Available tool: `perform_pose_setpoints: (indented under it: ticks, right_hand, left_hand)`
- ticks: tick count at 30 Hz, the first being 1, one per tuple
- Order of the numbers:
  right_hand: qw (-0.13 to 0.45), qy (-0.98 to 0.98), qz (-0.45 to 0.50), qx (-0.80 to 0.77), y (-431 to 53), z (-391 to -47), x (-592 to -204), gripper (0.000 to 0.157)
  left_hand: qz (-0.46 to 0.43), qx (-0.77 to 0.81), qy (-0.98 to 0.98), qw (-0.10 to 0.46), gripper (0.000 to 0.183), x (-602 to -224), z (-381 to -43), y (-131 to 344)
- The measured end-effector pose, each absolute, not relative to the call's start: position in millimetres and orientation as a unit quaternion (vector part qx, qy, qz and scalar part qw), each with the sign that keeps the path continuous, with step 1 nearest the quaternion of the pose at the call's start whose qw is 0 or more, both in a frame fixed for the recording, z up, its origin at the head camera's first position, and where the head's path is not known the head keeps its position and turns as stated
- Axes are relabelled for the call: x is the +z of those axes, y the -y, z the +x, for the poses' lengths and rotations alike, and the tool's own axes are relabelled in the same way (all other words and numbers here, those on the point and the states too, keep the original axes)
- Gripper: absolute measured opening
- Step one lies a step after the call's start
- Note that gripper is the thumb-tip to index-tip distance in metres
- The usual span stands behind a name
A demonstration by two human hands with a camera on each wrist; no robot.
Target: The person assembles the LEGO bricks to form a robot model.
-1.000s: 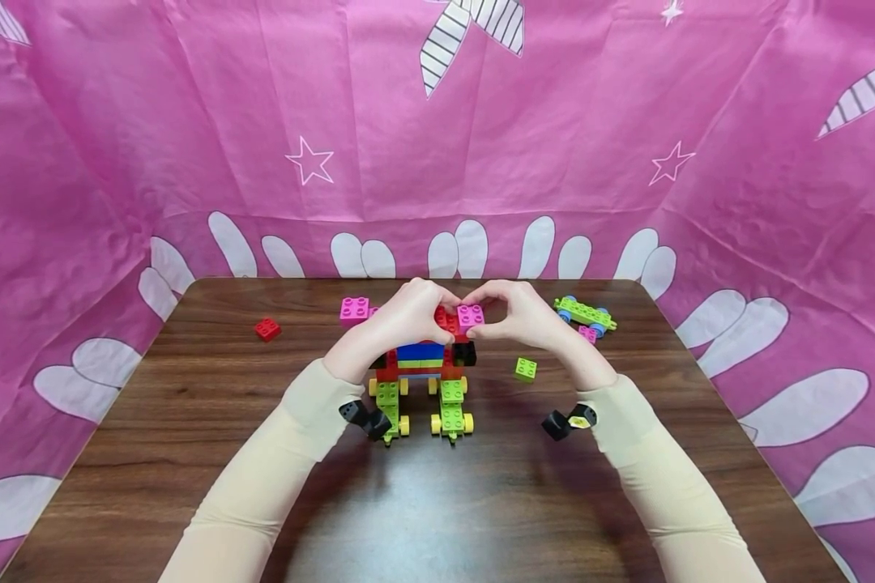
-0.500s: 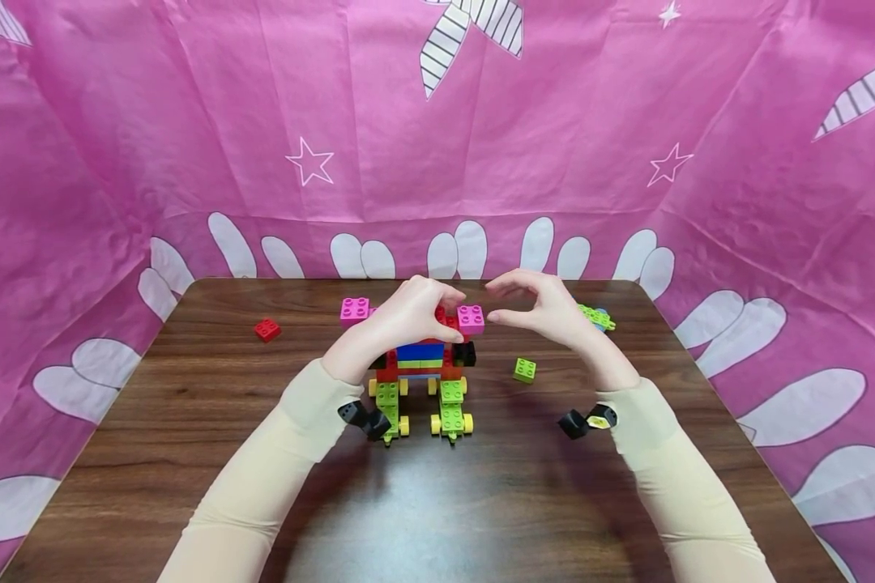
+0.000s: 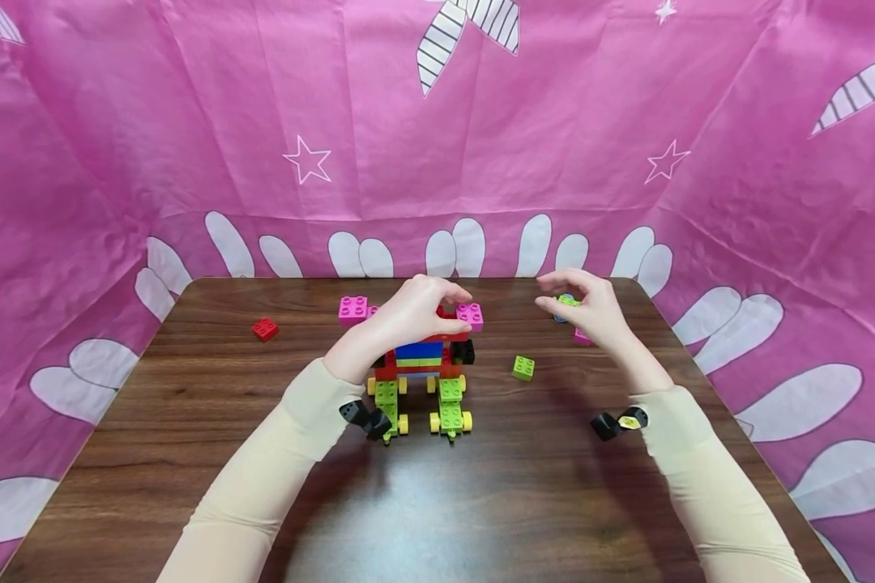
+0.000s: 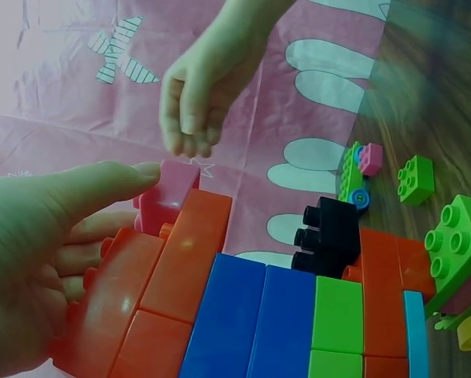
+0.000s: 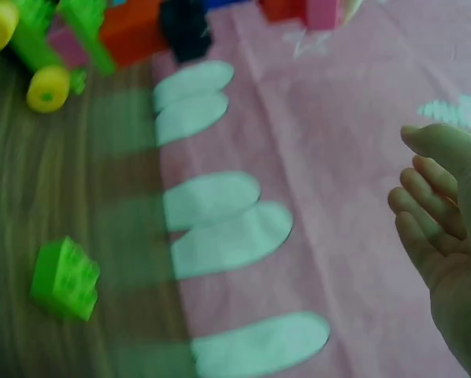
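Observation:
A figure-like build of toy bricks (image 3: 419,356) stands mid-table, with red, blue and black bricks above and green wheeled bases (image 3: 450,414) below. My left hand (image 3: 404,312) holds its red upper part (image 4: 113,307); the thumb lies at the pink brick (image 4: 168,193) on its right end, and the fingers reach behind the red bricks. Off to the right, my right hand (image 3: 591,308) is in the air, apart from the build, its fingers loosely bent with nothing between them. Behind it are a green wheeled base (image 3: 567,300) and a pink brick (image 3: 582,337), partly hidden.
A loose green brick (image 3: 523,368) lies right of the build. To the left lies a red brick (image 3: 266,329). Another pink brick (image 3: 353,309) tops the build's left end. Pink cloth (image 3: 408,178) hangs around the wooden table's (image 3: 211,421) back and sides.
My right hand has left the pink brick on the build's right end and moved to the right, passing in front of the green wheeled base. The left hand has stayed at the build.

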State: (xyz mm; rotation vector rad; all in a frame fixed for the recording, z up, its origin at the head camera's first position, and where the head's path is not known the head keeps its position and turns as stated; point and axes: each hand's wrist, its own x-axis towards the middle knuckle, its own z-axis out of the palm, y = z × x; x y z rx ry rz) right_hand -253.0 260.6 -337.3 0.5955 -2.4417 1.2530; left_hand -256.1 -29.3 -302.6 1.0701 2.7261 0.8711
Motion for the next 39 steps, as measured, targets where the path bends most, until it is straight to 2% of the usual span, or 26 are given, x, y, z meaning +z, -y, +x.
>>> perform_pose_setpoints:
  ticks: [7,16,27,39]
  right_hand:
    - [0.194,0.886,0.154,0.393,-287,-251,-356,0.02]
    - [0.196,0.9,0.092,0.379,-333,-265,-401,0.025]
    - [0.163,0.915,0.06,0.363,-360,-274,-438,0.033]
    - [0.112,0.941,0.028,0.317,-371,-279,-461,0.043]
  left_hand:
    - [0.355,0.277,-0.892,0.041,0.043,-304,-257,28]
    - [0.343,0.285,-0.894,0.047,0.043,-306,-256,28]
    - [0.319,0.294,-0.9,0.047,0.04,-307,-256,28]
    - [0.319,0.299,-0.898,0.043,0.039,-308,-256,28]
